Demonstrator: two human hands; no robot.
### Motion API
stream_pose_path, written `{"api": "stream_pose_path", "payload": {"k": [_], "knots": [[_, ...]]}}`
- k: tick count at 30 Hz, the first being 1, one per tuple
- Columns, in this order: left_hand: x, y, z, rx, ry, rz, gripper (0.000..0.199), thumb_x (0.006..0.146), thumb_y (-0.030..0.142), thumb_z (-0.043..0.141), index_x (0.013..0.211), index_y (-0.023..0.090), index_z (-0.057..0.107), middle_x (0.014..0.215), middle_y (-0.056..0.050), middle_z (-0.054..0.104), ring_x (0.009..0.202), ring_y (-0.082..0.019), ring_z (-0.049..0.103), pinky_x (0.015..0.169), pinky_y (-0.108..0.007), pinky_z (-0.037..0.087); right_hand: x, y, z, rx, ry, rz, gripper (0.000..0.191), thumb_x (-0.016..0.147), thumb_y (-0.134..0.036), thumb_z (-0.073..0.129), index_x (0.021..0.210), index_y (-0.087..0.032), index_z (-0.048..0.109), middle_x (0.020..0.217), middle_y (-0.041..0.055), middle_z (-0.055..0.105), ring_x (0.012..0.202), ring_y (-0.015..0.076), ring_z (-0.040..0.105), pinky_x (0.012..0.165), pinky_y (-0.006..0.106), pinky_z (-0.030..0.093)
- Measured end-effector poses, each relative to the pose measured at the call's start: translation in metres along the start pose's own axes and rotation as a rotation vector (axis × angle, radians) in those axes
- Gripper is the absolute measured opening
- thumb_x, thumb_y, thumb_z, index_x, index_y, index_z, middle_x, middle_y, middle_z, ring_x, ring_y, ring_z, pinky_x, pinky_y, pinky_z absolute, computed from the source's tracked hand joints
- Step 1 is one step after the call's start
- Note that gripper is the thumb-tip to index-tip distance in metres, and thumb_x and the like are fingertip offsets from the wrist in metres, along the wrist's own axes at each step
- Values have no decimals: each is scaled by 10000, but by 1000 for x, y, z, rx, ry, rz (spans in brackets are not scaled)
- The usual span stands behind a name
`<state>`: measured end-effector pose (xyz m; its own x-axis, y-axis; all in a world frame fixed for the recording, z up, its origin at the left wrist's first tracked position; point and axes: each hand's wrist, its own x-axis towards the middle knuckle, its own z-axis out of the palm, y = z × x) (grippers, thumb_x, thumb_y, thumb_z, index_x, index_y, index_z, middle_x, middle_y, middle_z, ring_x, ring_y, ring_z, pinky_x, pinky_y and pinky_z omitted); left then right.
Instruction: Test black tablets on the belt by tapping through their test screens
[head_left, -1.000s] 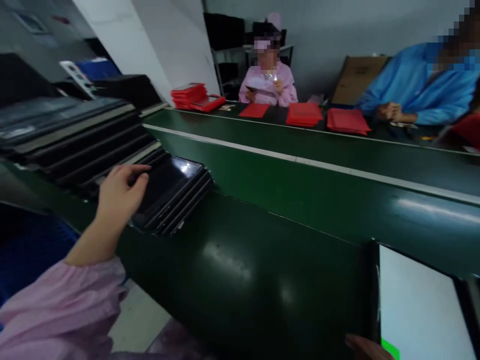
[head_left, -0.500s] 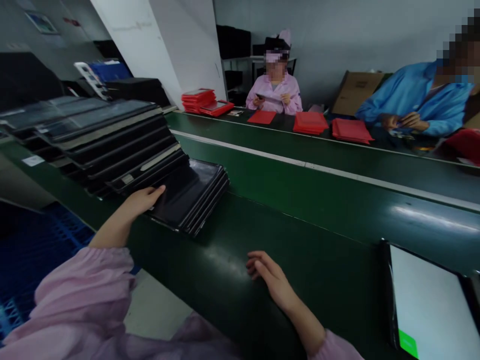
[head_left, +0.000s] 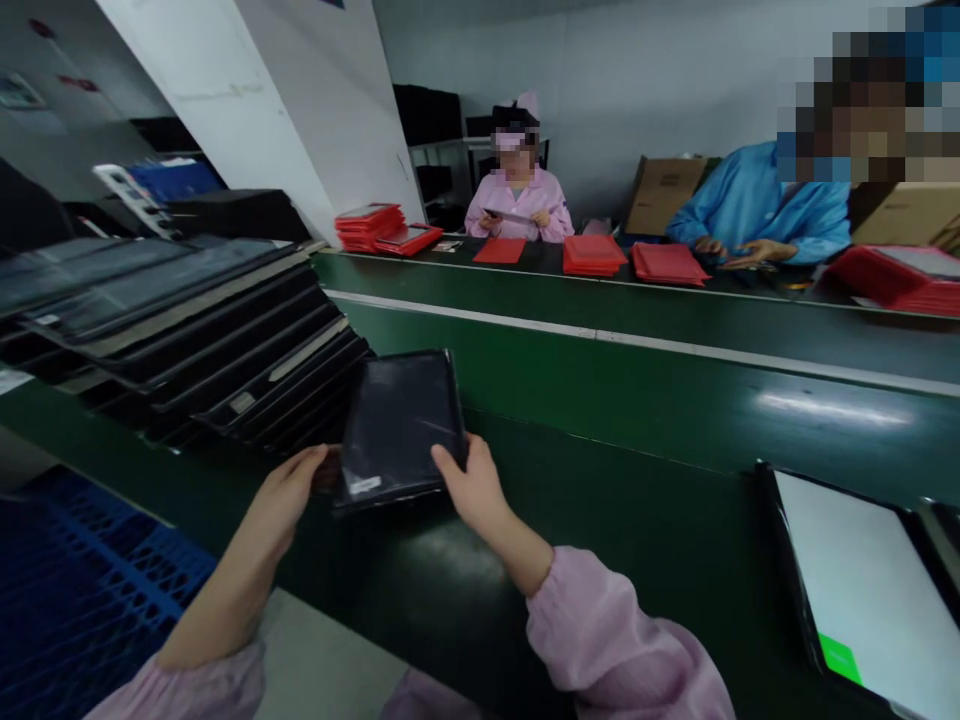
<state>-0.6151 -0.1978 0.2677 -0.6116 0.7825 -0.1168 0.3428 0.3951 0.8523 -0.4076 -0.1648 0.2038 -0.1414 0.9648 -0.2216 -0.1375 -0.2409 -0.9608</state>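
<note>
now the left hand point(head_left: 289, 495) and right hand point(head_left: 469, 487) each close a grip on the black tablet's point(head_left: 401, 425) side edges.

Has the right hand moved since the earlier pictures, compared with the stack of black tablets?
Yes. The right hand went left across the green table to the stack of black tablets and now grips the front tablet.

We observe the left hand point(head_left: 289, 490) and right hand point(head_left: 469, 485) gripping opposite lower edges of a black tablet point(head_left: 401, 425) above the green conveyor point(head_left: 600, 400). A fanned stack of black tablets point(head_left: 187, 330) lies just left of it. A lit white screen point(head_left: 862, 585) sits at lower right.
</note>
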Motion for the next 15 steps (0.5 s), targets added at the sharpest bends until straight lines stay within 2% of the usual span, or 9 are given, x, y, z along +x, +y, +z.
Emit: {"api": "stream_pose_path", "payload": {"k": [3,5,7,9,11,13,15], "knots": [[-25,1,12,-239,-93,-92,245,809,370,600,956,198,693,821,-90,763,777,-242,739,759,-344,617,-5,7,-39,104,30,75,605,709,-575,897,1181,-231,737,1278,117,754,1261,329,675,1156,506,513],[-42,3,23,-365,-178,-105,366,770,468,678,1004,189,716,689,-33,688,654,-216,671,669,-322,587,-21,14,-64,190,20,120,674,663,-684,895,1148,-238,753,1186,109,798,1139,318,738,1010,468,599],[-59,6,38,-385,-299,-67,510,669,549,796,1030,193,746,602,19,601,614,-213,623,630,-326,559,-46,21,-87,260,36,149,761,599,-752,913,1144,-242,766,1141,108,820,1084,311,764,947,435,619],[-76,8,55,-324,-383,-79,583,568,556,873,1030,220,758,682,-1,661,749,-258,691,698,-350,587,-75,30,-108,298,66,179,790,568,-757,942,1155,-257,771,1144,103,829,1075,310,777,943,435,624],[-92,9,73,-340,-452,-186,606,533,557,885,1039,253,748,940,-60,776,1021,-316,741,846,-380,620,-101,40,-126,318,119,215,771,601,-734,949,1191,-272,765,1179,101,826,1097,316,781,961,461,630],[-106,8,89,-434,-559,-266,639,542,585,877,1076,268,728,1163,-85,790,1220,-340,710,974,-396,611,-122,52,-143,322,225,244,788,634,-723,938,1255,-278,747,1213,105,817,1131,331,777,969,497,638],[-114,7,100,-491,-668,-264,675,534,592,887,1095,259,714,1175,-90,792,1242,-347,708,1014,-408,606,-139,63,-157,305,343,248,843,630,-724,932,1319,-286,722,1269,108,800,1187,348,761,984,519,642]]}}
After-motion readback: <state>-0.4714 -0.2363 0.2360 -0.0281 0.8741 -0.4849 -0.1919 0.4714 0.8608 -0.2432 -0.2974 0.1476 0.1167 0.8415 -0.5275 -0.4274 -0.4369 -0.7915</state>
